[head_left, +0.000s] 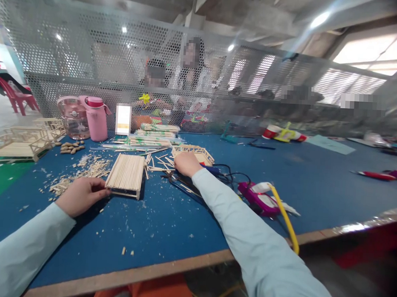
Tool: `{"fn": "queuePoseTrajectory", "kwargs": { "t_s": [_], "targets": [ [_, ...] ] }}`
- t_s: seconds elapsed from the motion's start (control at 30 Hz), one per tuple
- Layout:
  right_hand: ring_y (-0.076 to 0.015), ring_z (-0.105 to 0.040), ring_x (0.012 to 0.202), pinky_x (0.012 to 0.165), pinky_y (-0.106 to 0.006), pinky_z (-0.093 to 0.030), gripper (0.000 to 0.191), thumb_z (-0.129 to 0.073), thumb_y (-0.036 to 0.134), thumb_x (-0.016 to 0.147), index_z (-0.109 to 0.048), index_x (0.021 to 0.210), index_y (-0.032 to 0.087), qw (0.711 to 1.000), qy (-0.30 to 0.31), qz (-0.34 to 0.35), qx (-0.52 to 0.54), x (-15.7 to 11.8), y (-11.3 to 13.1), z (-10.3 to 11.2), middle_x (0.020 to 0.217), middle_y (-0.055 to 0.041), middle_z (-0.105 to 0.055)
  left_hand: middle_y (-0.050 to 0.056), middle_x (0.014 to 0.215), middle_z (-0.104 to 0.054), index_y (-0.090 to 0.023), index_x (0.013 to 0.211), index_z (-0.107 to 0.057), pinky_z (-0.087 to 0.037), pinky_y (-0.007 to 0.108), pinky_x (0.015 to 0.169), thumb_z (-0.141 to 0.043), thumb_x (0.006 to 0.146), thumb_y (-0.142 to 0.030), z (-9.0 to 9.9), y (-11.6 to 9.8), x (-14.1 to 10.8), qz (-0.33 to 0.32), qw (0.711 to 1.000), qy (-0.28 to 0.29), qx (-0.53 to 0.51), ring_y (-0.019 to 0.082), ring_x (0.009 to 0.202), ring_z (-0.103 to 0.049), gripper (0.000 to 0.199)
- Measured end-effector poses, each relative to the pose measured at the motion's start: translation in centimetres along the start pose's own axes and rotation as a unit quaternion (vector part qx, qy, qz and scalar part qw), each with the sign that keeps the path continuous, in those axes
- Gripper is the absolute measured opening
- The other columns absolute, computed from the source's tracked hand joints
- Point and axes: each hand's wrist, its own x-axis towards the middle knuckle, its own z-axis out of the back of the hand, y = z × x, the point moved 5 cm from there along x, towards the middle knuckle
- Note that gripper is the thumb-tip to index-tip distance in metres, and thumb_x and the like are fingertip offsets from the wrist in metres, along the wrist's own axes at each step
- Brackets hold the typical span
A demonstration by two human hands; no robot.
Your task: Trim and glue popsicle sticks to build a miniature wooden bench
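My left hand (83, 194) pinches the near left corner of a small platform (126, 171) made of pale wooden sticks laid side by side on short legs. It stands on the blue table. My right hand (187, 164) is curled over the loose sticks (159, 164), in front of a shallow stick-walled frame (201, 154). The back of this hand hides its fingertips and whatever may be between them. Just below it lie dark-handled pliers (173, 178). A blue-handled tool (212, 168) with a black cord is partly hidden behind the right wrist.
Wood scraps (84, 174) litter the left side. Behind are bundled sticks (149, 137), a pink bottle (96, 119) and a clear jug (75, 117). Finished-looking stick pieces (19, 143) stand far left. A purple power strip (260, 198) with a yellow cord lies right. People sit behind a perforated screen (123, 60).
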Motion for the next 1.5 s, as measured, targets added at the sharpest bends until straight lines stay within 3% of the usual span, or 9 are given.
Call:
{"fn": "queuePoseTrajectory", "kwargs": {
  "t_s": [0.1,0.33,0.53,0.67,0.77,0.87,1.07,1.3,1.5],
  "targets": [
    [-0.0258,-0.061,0.092,0.076,-0.030,-0.042,0.024,-0.048,0.013,0.076,-0.070,0.085,0.008,1.000,0.000,0.026,0.018,0.1,0.0,-0.2,0.092,-0.0200,-0.067,0.001,0.059,-0.064,-0.018,0.066,-0.065,-0.036,0.025,0.053,-0.048,0.069,-0.050,0.0,-0.1,-0.1,-0.003,1.000,0.000,0.000,0.017,0.057,-0.053,0.037],
    [-0.0117,-0.061,0.071,0.060,-0.018,-0.039,0.032,-0.039,0.028,0.086,-0.069,0.090,0.016,0.990,-0.018,0.074,0.121,1.0,-0.5,1.3,0.080,-0.0033,-0.070,0.001,0.057,-0.063,-0.018,0.065,-0.065,-0.037,0.024,0.053,-0.049,0.068,-0.052,0.1,-0.2,0.0,-0.002,1.000,0.002,-0.012,0.017,0.056,-0.053,0.037],
    [-0.0135,-0.062,0.085,0.069,-0.018,-0.041,0.028,-0.044,0.017,0.083,-0.066,0.098,0.015,0.986,-0.021,0.064,0.152,2.6,1.0,1.8,0.096,-0.0064,-0.069,0.001,0.057,-0.062,-0.018,0.065,-0.066,-0.035,0.024,0.053,-0.050,0.068,-0.050,0.4,0.1,-0.1,0.005,1.000,0.028,0.003,0.016,0.056,-0.052,0.035],
    [-0.0210,-0.062,0.092,0.075,-0.023,-0.042,0.028,-0.051,0.005,0.072,-0.067,0.095,0.007,0.990,0.006,0.055,0.133,3.3,3.7,0.5,0.100,-0.0183,-0.066,-0.001,0.052,-0.057,-0.018,0.061,-0.064,-0.032,0.024,0.051,-0.050,0.068,-0.051,0.5,0.4,-0.2,-0.002,0.998,0.055,0.028,0.015,0.054,-0.048,0.036],
    [-0.0192,-0.063,0.090,0.075,-0.020,-0.043,0.027,-0.054,0.005,0.069,-0.068,0.092,0.011,0.989,0.026,0.068,0.132,3.2,4.6,0.4,0.097,-0.0139,-0.068,-0.001,0.054,-0.057,-0.018,0.063,-0.065,-0.032,0.024,0.053,-0.049,0.069,-0.051,0.5,0.5,-0.2,-0.009,0.997,0.065,0.028,0.014,0.055,-0.048,0.037],
    [-0.0153,-0.058,0.101,0.081,-0.018,-0.041,0.035,-0.049,0.010,0.075,-0.063,0.106,0.021,0.989,-0.005,0.055,0.134,2.9,3.1,1.5,0.111,-0.0050,-0.065,-0.001,0.055,-0.057,-0.017,0.064,-0.064,-0.032,0.024,0.053,-0.049,0.069,-0.052,0.4,0.5,-0.2,-0.009,0.998,0.065,0.024,0.014,0.055,-0.048,0.038],
    [-0.0312,-0.060,0.095,0.078,-0.036,-0.045,0.028,-0.053,0.020,0.074,-0.065,0.096,0.008,0.989,-0.045,-0.104,0.090,2.0,-1.7,1.6,0.100,-0.0223,-0.065,-0.002,0.051,-0.055,-0.018,0.058,-0.062,-0.033,0.022,0.051,-0.052,0.067,-0.050,0.4,-0.1,-0.3,-0.008,0.998,0.057,-0.006,0.013,0.053,-0.046,0.035],
    [-0.0224,-0.059,0.095,0.076,-0.027,-0.042,0.028,-0.045,0.016,0.079,-0.061,0.102,0.017,0.985,-0.088,-0.109,0.100,2.5,-3.2,0.8,0.103,-0.0126,-0.065,0.000,0.056,-0.059,-0.018,0.065,-0.066,-0.034,0.023,0.053,-0.050,0.068,-0.052,0.2,0.3,-0.1,-0.005,0.998,0.069,0.004,0.014,0.056,-0.049,0.037],
    [-0.0171,-0.060,0.088,0.071,-0.022,-0.041,0.020,-0.053,0.018,0.073,-0.066,0.088,0.021,0.988,-0.071,-0.067,0.119,2.9,-3.4,-0.1,0.096,-0.0048,-0.068,0.000,0.055,-0.059,-0.018,0.063,-0.064,-0.034,0.024,0.053,-0.051,0.068,-0.052,0.4,0.0,-0.2,-0.007,0.998,0.063,0.011,0.015,0.055,-0.049,0.037]
  ]
}}
